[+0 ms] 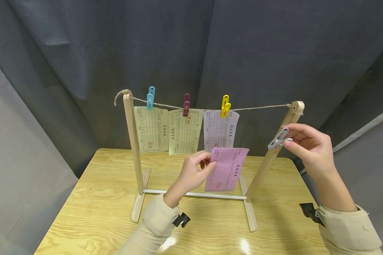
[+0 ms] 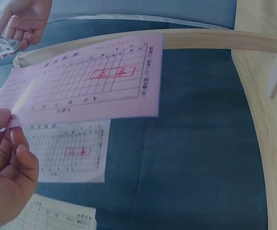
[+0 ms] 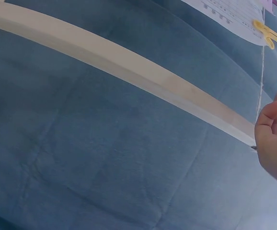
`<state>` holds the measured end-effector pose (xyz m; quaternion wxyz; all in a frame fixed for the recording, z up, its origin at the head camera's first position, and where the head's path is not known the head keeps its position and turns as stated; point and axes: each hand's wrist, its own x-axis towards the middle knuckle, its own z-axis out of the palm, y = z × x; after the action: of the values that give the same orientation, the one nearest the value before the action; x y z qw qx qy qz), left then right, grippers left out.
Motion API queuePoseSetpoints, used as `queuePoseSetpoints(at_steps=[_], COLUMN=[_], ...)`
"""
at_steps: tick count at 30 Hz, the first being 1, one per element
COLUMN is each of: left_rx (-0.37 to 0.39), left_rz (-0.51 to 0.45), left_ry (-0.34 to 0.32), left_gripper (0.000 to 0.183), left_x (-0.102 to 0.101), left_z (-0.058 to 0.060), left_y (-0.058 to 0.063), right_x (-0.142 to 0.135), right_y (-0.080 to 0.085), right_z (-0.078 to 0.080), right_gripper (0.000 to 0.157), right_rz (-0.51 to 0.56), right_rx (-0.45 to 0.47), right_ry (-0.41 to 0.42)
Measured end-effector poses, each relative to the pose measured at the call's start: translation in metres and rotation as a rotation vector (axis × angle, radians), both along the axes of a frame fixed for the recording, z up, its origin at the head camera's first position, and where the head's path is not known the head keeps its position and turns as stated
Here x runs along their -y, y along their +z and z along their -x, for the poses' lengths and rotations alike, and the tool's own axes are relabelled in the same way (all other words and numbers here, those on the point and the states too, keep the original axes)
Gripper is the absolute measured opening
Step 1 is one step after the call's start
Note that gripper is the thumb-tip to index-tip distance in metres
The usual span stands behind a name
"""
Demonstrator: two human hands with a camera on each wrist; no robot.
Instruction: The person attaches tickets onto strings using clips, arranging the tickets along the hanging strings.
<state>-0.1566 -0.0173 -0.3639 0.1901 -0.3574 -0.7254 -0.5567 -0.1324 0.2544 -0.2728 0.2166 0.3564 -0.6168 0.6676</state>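
My left hand (image 1: 195, 170) pinches the left edge of a pink printed form (image 1: 227, 170), held in front of the rack below the string. In the left wrist view the pink form (image 2: 81, 81) shows a red boxed stamp, with thumb and fingertips at its near edge. Over by the right post, my right hand (image 1: 312, 147) pinches a grey clothespin (image 1: 278, 139) by its handles. On the string (image 1: 261, 107), a blue clothespin (image 1: 150, 98) and a maroon clothespin (image 1: 186, 105) hold yellowish forms (image 1: 186, 132); a yellow clothespin (image 1: 225, 106) holds a white form (image 1: 220, 129).
A wooden rack carries the string between its left post (image 1: 134, 145) and right post (image 1: 265, 166). Its feet and white crossbar (image 1: 191, 194) rest on the wood-grain table (image 1: 92, 212). Dark curtains (image 1: 166, 46) hang behind.
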Motion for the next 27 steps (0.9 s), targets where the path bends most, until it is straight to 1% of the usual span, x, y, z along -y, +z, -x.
queuePoseSetpoints(at_steps=[5,10,14,18,22,27], left_rx=[-0.028,-0.034,-0.02,0.0,0.006,-0.007], left_rz=[-0.011,-0.034,-0.065,-0.079,-0.081,-0.091], left_ry=[0.004,0.004,0.002,-0.009,-0.019,-0.031], left_gripper=[0.005,0.004,0.006,0.008,0.007,0.008], left_x=[-0.008,-0.017,-0.023,-0.029,-0.035,-0.043], left_z=[0.004,0.009,0.011,0.013,0.015,0.019], left_y=[0.009,0.018,0.025,0.029,0.032,0.035], right_x=[0.001,0.001,0.002,0.002,0.001,0.0], right_y=[0.012,0.026,0.039,0.047,0.053,0.057], right_z=[0.0,0.002,0.006,0.012,0.017,0.023], right_gripper=[0.029,0.029,0.028,0.026,0.025,0.024], right_rz=[0.024,0.039,0.052,0.09,0.121,0.13], right_rx=[0.016,-0.014,-0.055,-0.079,-0.069,-0.065], right_ry=[0.025,0.037,0.005,-0.023,-0.051,-0.104])
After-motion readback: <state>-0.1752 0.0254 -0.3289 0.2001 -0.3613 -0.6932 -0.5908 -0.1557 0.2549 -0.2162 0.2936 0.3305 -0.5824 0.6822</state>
